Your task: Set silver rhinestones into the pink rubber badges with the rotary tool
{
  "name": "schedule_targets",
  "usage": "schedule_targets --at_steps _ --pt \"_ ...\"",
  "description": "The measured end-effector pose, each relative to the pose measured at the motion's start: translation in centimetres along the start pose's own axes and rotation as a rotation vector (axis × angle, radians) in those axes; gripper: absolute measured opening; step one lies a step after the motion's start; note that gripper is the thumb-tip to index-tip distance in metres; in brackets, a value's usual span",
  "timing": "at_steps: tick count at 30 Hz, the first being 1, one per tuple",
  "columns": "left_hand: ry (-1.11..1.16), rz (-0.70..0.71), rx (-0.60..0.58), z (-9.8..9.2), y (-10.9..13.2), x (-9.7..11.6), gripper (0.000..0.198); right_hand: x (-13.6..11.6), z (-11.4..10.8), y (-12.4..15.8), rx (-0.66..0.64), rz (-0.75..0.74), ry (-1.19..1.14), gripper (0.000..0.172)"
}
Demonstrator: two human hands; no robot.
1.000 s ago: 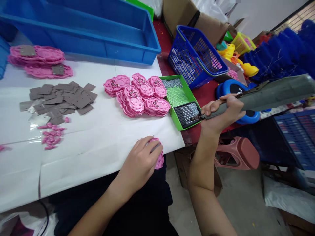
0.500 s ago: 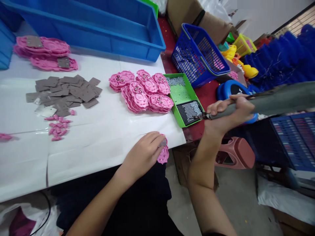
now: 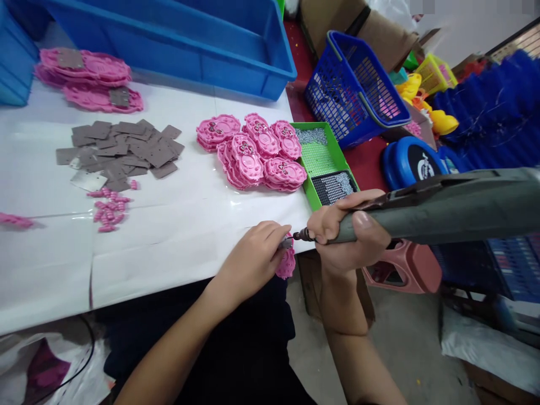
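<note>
We note a glossy finish on the white table (image 3: 169,242). Near edge: pink part (image 3: 287,265), shiny plastic; far edge: blue bin (image 3: 169,59), smooth plastic. The grey plates (image 3: 126,151) look matt.

A small assembly workshop handling plastic goods in quantity.
Matching pink plastic parts (image 3: 247,163) stand in stacks at the centre of the frame; to their left lie a heap of grey plates (image 3: 126,149) and a cluster of small pink pieces (image 3: 109,211), all on a white-covered counter (image 3: 169,242). Right of the stacks, a green tray (image 3: 320,160) holds many tiny silvery pieces (image 3: 312,135), and what looks like a powered screwdriver (image 3: 442,211) spans the right side. A long blue bin (image 3: 177,64) fills the upper left; a blue basket (image 3: 337,95), cardboard (image 3: 388,36) and bright yellow plastic pieces (image 3: 442,122) crowd the upper right, above a pink stool (image 3: 422,264) on plain grey floor (image 3: 396,337).
</note>
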State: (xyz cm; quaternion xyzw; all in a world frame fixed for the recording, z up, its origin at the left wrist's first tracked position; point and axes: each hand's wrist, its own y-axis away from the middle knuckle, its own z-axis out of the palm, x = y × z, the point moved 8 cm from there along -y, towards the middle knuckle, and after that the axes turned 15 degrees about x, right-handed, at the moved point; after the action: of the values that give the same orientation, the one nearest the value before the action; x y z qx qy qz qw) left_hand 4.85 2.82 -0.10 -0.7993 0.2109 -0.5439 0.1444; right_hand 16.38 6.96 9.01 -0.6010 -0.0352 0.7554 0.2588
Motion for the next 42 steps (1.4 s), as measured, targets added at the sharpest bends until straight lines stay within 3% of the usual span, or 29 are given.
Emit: schedule_targets --at_steps 8,14,20,25,27,31,34,39,42 --pt "0.001 -0.008 0.001 0.0 -0.1 0.0 0.023 1.1 0.5 -0.4 -0.045 0.075 0.052 0.023" --pt "-0.023 -0.007 -0.014 0.0 -0.3 0.1 0.017 1.7 1.8 0.3 -0.211 0.142 0.020 0.021" --pt "-0.028 -0.039 -0.032 -0.1 -0.4 0.1 0.012 2.3 2.2 0.1 -0.285 0.218 -0.021 0.027" --pt "-0.040 -0.061 -0.028 -0.3 -0.5 0.0 0.012 2.1 3.1 0.3 -0.478 0.215 -0.138 0.023" --pt "-0.061 -0.049 -0.031 -0.3 -0.4 0.0 0.010 2.3 3.1 0.2 -0.436 0.224 -0.106 0.026" --pt "-0.114 0.039 0.018 -0.4 -0.2 0.4 0.021 2.1 1.6 -0.6 -0.113 0.137 -0.051 0.028" --pt "-0.152 0.091 0.058 -0.5 0.1 0.7 0.029 1.8 0.8 -0.2 0.050 0.076 -0.038 0.024" --pt "-0.145 0.067 0.059 -0.6 0.1 0.6 0.021 0.9 0.5 0.6 0.086 0.021 0.030 0.023" --pt "-0.135 0.093 0.050 -0.6 0.2 0.9 0.018 -0.9 -0.9 -0.6 0.104 -0.061 0.037 0.023"
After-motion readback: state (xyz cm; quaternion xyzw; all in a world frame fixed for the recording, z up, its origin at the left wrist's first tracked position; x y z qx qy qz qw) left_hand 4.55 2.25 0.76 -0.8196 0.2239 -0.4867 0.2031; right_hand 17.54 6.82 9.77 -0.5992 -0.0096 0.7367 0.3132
